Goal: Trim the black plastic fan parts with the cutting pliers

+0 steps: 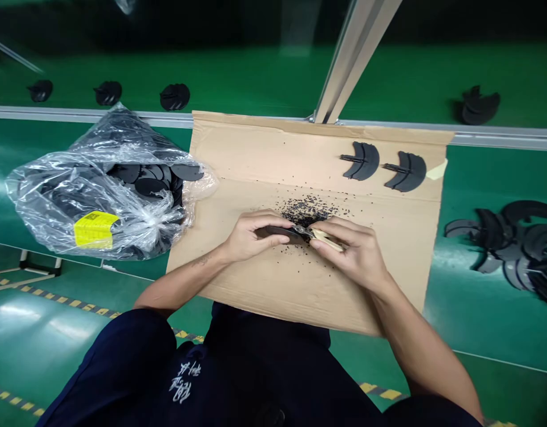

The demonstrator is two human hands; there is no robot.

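My left hand [254, 235] is closed around a thin black plastic piece [280, 231], which I see mostly edge-on. My right hand [351, 246] grips a small hand tool with a cream-coloured handle [327, 239]. The tool's metal head meets the black piece's right end, between my fingertips; its exact kind is partly hidden. Beneath and beyond both hands, a heap of small black chips [307, 207] spreads over a cardboard sheet [255, 290]. Farther off on the cardboard lie two curved black parts [366, 161], each with a thin stem pointing left.
A clear plastic bag [55, 178] of black pieces, bearing a yellow label [95, 229], stands at left. More curved black parts [500, 234] are piled on the green table at right. A metal post [358, 59] rises behind the cardboard, beside a reflective panel [255, 77].
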